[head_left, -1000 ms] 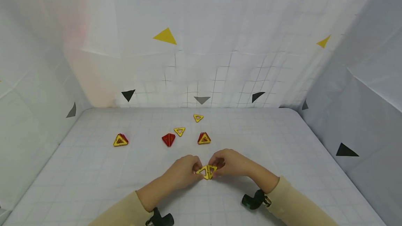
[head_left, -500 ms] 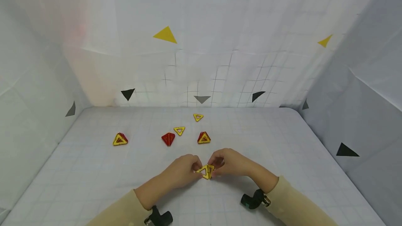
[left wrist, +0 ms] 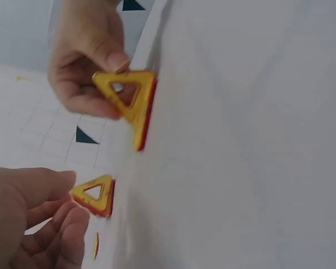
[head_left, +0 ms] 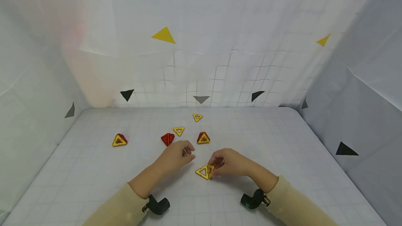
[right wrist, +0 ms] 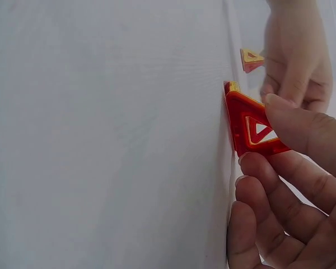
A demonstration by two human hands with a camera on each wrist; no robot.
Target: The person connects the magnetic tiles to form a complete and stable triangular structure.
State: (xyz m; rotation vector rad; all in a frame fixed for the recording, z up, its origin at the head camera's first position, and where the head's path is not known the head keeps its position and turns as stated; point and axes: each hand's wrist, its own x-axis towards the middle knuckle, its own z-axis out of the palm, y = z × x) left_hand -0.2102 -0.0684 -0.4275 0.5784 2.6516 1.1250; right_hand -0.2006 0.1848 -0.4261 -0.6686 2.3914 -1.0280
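In the head view my right hand (head_left: 230,163) pinches an upright triangular magnetic tile (head_left: 211,167) between thumb and fingers. That tile meets, edge to edge, a flat yellow triangular tile (head_left: 201,175) lying on the table. The right wrist view shows the upright tile's red side (right wrist: 242,115); its yellow side (left wrist: 139,77) faces the left wrist camera. My left hand (head_left: 176,154) hovers left of and beyond the pair, fingers loosely bent, holding nothing. Nearest to it are a red pyramid of tiles (head_left: 168,137), partly behind the hand, and a yellow-and-red pyramid (head_left: 203,138).
Another yellow-and-red pyramid (head_left: 120,141) stands at the left. Two loose yellow triangular tiles, a nearer one (head_left: 179,128) and a farther one (head_left: 198,115), lie towards the back. White cloth walls (head_left: 201,72) enclose the gridded white tabletop (head_left: 267,138).
My left hand has let go of the flat tile and moved away from me and leftward. The right hand has tipped its tile more upright and kept its hold; the flat tile stays put.
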